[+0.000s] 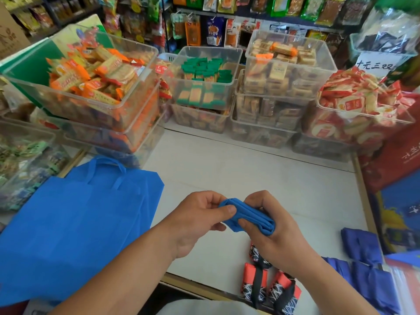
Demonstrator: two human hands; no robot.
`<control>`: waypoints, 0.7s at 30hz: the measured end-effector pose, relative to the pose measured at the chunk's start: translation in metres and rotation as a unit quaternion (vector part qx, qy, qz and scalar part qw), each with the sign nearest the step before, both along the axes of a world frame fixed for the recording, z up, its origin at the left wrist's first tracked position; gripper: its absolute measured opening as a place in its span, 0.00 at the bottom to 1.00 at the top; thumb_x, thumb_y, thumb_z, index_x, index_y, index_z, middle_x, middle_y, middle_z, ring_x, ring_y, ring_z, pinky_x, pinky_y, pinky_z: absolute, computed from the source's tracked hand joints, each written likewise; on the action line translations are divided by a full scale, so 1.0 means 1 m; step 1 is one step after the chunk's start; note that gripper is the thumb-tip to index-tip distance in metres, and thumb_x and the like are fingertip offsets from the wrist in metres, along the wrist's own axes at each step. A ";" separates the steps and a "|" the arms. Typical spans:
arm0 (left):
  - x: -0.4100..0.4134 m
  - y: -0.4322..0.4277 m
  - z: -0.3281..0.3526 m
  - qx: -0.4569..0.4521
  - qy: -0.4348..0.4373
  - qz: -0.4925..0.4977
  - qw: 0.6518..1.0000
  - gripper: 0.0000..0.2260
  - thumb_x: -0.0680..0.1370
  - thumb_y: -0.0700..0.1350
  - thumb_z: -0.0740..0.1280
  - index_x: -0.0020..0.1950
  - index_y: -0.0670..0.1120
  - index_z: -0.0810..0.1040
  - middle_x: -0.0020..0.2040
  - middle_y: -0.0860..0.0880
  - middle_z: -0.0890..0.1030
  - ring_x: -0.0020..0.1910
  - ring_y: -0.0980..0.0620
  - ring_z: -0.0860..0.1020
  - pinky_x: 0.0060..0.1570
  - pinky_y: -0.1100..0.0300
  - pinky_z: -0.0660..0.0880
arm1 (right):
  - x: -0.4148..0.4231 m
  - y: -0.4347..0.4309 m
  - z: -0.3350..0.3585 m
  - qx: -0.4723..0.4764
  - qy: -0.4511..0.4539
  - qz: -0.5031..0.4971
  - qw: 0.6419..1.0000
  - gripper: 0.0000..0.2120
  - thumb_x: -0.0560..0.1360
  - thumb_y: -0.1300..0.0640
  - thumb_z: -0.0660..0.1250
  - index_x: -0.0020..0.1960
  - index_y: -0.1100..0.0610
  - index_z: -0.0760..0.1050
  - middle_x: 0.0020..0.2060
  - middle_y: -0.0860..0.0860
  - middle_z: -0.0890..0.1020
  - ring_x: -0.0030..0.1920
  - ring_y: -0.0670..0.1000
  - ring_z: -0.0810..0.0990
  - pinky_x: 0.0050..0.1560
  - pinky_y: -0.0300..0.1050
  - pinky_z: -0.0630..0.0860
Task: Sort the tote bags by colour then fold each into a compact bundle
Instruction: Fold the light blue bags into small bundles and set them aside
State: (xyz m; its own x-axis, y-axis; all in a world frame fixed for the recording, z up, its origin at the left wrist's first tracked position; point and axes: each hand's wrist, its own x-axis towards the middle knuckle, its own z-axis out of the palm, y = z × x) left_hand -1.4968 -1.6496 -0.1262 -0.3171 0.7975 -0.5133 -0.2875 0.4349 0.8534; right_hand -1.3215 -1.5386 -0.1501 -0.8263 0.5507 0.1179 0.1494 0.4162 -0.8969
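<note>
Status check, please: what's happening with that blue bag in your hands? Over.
Left hand and right hand both grip the folded blue bundle. Flat blue tote lies at left. Nothing in the way.

A blue tote bag [247,218], folded into a small thick bundle, is pinched between the left hand [200,214] and right hand [272,230], with flat blue bags [75,219] stacked at left, red-and-black bundles [261,285] nearest the person, and navy folded bags [363,246] at right.

A small snack shop: clear plastic bins [200,87] heaped with wrapped biscuits crowd the tabletop [250,169], hanging snack packets [213,30] line the back wall, a handwritten price sign [375,64] (Chinese characters) stands right.
</note>
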 end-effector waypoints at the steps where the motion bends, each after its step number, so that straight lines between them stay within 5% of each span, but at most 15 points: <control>1: -0.001 0.000 0.000 -0.003 -0.005 0.003 1.000 0.07 0.79 0.40 0.72 0.56 0.40 0.82 0.49 0.45 0.86 0.46 0.53 0.82 0.48 0.58 0.77 | 0.000 0.000 0.000 0.016 0.002 0.010 1.000 0.11 0.77 0.63 0.71 0.54 0.54 0.72 0.47 0.49 0.76 0.39 0.52 0.75 0.38 0.36 0.71; 9: 0.013 0.003 -0.001 -0.007 0.093 0.055 0.994 0.04 0.80 0.39 0.69 0.50 0.46 0.84 0.40 0.54 0.83 0.33 0.63 0.75 0.36 0.69 0.72 | -0.002 0.014 -0.002 0.070 -0.009 0.063 0.995 0.11 0.76 0.62 0.68 0.53 0.51 0.70 0.50 0.49 0.72 0.44 0.56 0.75 0.41 0.55 0.74; 17: 0.021 0.002 -0.003 0.003 0.160 0.079 0.984 0.06 0.79 0.37 0.69 0.48 0.46 0.84 0.41 0.52 0.84 0.35 0.61 0.77 0.37 0.68 0.74 | 0.000 0.015 -0.008 0.156 -0.071 0.090 0.981 0.12 0.76 0.60 0.68 0.53 0.49 0.68 0.50 0.43 0.69 0.39 0.47 0.72 0.33 0.46 0.73; 19: 0.025 0.001 -0.005 0.025 0.337 0.038 0.940 0.07 0.79 0.39 0.69 0.47 0.50 0.83 0.43 0.56 0.82 0.41 0.59 0.78 0.41 0.67 0.75 | 0.001 0.012 -0.009 0.170 -0.080 0.080 0.979 0.11 0.76 0.59 0.69 0.52 0.49 0.68 0.50 0.42 0.68 0.39 0.46 0.71 0.32 0.47 0.73; 21: 0.031 -0.002 -0.007 0.025 0.529 -0.040 0.847 0.06 0.80 0.42 0.67 0.49 0.53 0.80 0.45 0.57 0.76 0.44 0.56 0.75 0.43 0.61 0.74 | 0.000 0.010 -0.011 0.175 -0.084 0.066 0.979 0.12 0.75 0.60 0.70 0.52 0.50 0.69 0.49 0.43 0.68 0.39 0.46 0.71 0.32 0.45 0.73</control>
State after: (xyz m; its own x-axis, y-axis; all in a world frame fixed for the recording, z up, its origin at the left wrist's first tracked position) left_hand -1.4658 -1.6514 -0.1335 -0.5223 0.8506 0.0602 0.6790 0.3721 0.6328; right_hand -1.3220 -1.5288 -0.1613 -0.9112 0.3885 0.1372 0.2064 0.7187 -0.6640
